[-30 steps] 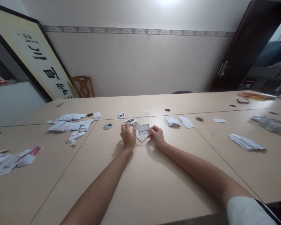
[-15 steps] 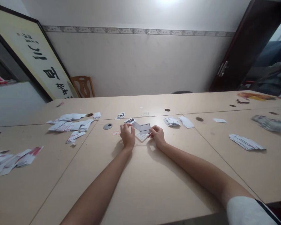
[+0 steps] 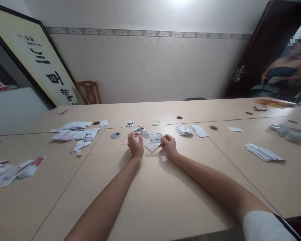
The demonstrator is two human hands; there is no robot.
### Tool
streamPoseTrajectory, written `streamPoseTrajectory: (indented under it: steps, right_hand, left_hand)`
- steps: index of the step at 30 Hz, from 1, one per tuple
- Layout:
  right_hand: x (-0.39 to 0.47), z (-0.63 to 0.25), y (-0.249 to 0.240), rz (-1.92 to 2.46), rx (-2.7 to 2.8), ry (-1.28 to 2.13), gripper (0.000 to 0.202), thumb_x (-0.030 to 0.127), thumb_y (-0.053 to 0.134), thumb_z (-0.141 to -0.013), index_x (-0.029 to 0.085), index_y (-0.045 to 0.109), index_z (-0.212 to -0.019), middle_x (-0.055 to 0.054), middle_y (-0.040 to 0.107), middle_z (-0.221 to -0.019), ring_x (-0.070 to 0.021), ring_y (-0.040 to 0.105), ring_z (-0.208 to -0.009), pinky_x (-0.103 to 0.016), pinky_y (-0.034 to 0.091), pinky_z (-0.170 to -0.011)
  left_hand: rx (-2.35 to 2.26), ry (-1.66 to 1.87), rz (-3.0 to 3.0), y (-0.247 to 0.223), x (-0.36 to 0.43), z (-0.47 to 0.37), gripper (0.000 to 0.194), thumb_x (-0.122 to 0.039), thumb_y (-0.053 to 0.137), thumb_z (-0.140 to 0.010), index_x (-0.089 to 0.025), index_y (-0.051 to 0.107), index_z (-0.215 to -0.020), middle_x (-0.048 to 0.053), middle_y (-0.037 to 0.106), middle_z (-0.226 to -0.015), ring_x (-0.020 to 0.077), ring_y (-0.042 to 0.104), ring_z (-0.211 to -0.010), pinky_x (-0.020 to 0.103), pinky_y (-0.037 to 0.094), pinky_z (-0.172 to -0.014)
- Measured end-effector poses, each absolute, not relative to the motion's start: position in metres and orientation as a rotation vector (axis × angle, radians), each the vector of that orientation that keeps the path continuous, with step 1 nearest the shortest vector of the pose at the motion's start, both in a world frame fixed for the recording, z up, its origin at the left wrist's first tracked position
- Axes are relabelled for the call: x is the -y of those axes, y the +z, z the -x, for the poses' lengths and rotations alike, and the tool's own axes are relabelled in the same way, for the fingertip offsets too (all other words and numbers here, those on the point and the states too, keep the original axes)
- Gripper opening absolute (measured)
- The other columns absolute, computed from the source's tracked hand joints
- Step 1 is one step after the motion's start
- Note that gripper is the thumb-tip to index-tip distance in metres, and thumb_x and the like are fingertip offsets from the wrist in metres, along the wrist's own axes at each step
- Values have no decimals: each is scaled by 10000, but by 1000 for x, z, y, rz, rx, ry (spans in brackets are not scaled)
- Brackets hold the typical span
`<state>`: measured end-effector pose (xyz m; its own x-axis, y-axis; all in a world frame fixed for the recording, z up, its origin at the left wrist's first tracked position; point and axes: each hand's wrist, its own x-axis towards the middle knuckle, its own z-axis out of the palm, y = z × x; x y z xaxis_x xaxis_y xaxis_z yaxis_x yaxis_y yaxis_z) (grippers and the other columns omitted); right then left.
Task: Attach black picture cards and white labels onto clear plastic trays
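Observation:
My left hand (image 3: 136,146) is closed, its fingertips pinching a small grey, see-through film piece (image 3: 144,134). My right hand (image 3: 169,144) grips the edge of a white card with a black border (image 3: 155,137). The film and the card are apart, with a narrow gap between them. Below the card, a white, tile-like piece with faint marks (image 3: 152,146) lies on the table between my hands. Just beyond my left hand is a dark printed card (image 3: 139,129). A small red-bordered label (image 3: 124,143) lies left of that hand.
White paper strips (image 3: 74,134) lie in piles on the left. White cards (image 3: 184,130) and more strips (image 3: 264,152) are on the right, near clear plastic bags (image 3: 288,132). A grey round cap (image 3: 115,135) sits on the table (image 3: 165,197). A person (image 3: 282,73) is by the door.
My left hand has moved slightly left, drawing the grey film off the bordered card, which now looks white. My right hand stays put. A person has appeared in the doorway.

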<state>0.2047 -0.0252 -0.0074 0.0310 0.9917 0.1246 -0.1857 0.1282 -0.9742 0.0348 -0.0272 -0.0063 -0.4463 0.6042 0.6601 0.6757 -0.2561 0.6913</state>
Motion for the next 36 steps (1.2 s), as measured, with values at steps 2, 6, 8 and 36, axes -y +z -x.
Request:
streamPoseTrajectory:
  steps: [2, 6, 8, 36]
  right_hand:
    - [25, -205, -7, 989, 1111, 1179, 111, 280, 591, -687, 203, 514, -666, 56, 564, -581, -139, 638, -471, -230, 434, -464]
    - [25, -205, -7, 988, 1101, 1150, 116, 276, 592, -693, 203, 508, -658, 65, 541, -572, -133, 633, -466, -222, 419, -452]
    - [25, -206, -8, 984, 1107, 1136, 123, 275, 591, -698, 203, 503, -652, 65, 530, -568, -133, 634, -471, -220, 418, -455]
    - [-57, -299, -13, 1184, 255, 1031, 174, 57, 650, -779, 179, 533, -739, 24, 627, -568, -139, 708, -571, -210, 626, -534]
  left_hand:
    - [1855, -1854, 1621, -7, 27, -34, 32, -247, 478, -865, -226, 475, -890, 71, 579, -946, 236, 582, -907, 401, 470, -879]
    - [1790, -1890, 1633, -7, 26, -34, 34, -251, 471, -870, -225, 466, -892, 64, 581, -908, 227, 580, -885, 388, 468, -860]
    - [1776, -1893, 1633, -8, 26, -34, 35, -255, 468, -876, -225, 466, -893, 62, 585, -903, 224, 586, -879, 380, 468, -851]
    - [1744, -1645, 1804, 0, 38, -43, 94, -133, 584, -789, -216, 540, -802, 17, 681, -809, 230, 647, -810, 378, 416, -847]
